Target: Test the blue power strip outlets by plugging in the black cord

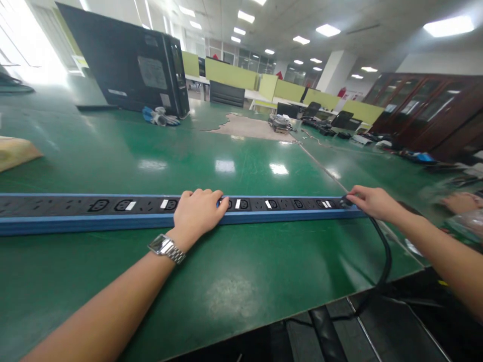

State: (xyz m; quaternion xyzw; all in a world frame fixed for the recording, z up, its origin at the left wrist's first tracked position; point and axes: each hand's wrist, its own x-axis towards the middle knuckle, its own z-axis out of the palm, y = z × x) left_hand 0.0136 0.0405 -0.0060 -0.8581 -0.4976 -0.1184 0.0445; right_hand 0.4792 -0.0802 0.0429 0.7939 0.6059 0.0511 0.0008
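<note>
A long blue power strip (113, 222) with a black face of sockets and small white labels lies across the green table. My left hand (202, 211), with a metal watch on the wrist, is closed over the middle of the strip. At the strip's right end, my right hand (372, 201) pinches a black plug (344, 201). Its black cable (388, 256) hangs from the hand and curves down past the table's near edge. My fingers partly hide the plug, so I cannot tell whether it is seated in a socket.
A black computer tower (132, 65) stands at the back left, with blue-grey gloves (160, 116) beside it. A yellowish block (17, 152) lies at the left. Another person's hand (462, 202) shows at the right edge. Below the near edge is a black chair (327, 332).
</note>
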